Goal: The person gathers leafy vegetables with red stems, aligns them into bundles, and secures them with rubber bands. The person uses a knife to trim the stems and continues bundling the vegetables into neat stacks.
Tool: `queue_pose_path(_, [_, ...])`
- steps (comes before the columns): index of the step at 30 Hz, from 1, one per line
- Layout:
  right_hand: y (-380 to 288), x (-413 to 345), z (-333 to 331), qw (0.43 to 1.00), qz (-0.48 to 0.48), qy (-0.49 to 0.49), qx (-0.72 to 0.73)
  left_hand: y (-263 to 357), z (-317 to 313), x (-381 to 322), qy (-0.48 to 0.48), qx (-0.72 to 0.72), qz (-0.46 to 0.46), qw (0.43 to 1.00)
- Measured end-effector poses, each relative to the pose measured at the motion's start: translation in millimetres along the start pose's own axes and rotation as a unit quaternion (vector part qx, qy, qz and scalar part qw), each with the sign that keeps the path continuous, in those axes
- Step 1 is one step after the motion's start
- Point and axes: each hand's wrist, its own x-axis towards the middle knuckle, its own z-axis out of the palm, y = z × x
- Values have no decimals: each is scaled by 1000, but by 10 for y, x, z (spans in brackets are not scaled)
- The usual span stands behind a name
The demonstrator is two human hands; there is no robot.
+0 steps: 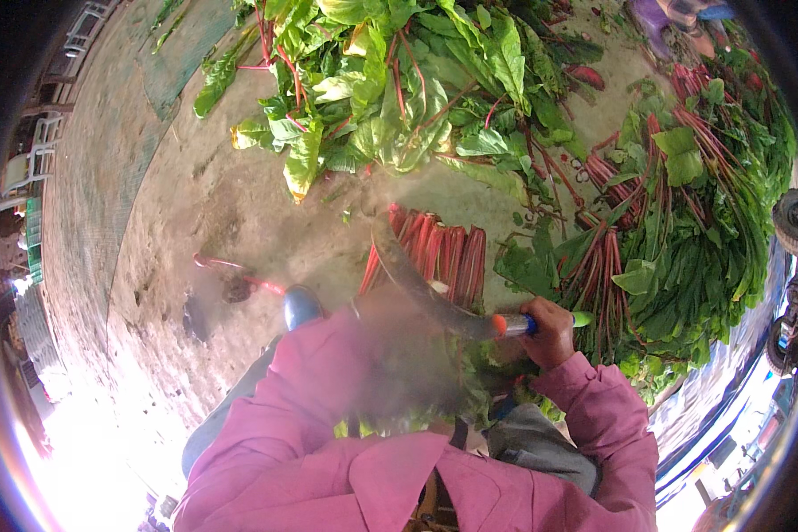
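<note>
My right hand (548,332) grips the striped orange, blue and green handle (513,325) of a sickle. Its curved dark blade (415,286) sweeps left and up, over the left side of a row of red leaf stems (442,249), whose ends point away from me. My left hand (387,306) is at the near left side of these stems, by the blade; a hazy patch blurs it, so its fingers and grip cannot be made out. Green leaves (469,379) of the bunch hang towards my lap, partly blurred.
Loose green leaves (399,86) with red stems cover the ground ahead. Tied-looking leafy bunches (678,266) are piled at the right. A person's hand (701,43) shows at the upper right. A red-handled tool or stick (263,284) lies at the left by my boot (302,307).
</note>
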Motion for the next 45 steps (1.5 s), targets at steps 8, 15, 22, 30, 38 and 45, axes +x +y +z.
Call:
queue_pose_path(8, [8, 5, 1, 1000, 4, -4, 11, 85, 164, 82, -3, -37, -24, 999])
queue_pose_path(15, [51, -23, 24, 1000, -8, -12, -6, 152, 344, -19, 109, -68, -51, 990])
queue_pose_path(22, [388, -85, 20, 985, 160, 59, -21, 145, 192, -27, -54, 7, -34, 998])
queue_pose_path(30, [605, -122, -123, 955, 236, 169, 63, 219, -281, 299, 315, 288, 117, 897])
queue_pose_path(38, [539, -172, -89, 959, 241, 121, 86, 255, -93, 645, 329, 694, -131, 628])
queue_pose_path(45, [595, -304, -91, 965, 229, 113, 64, 59, -189, 662, 367, 722, -69, 582])
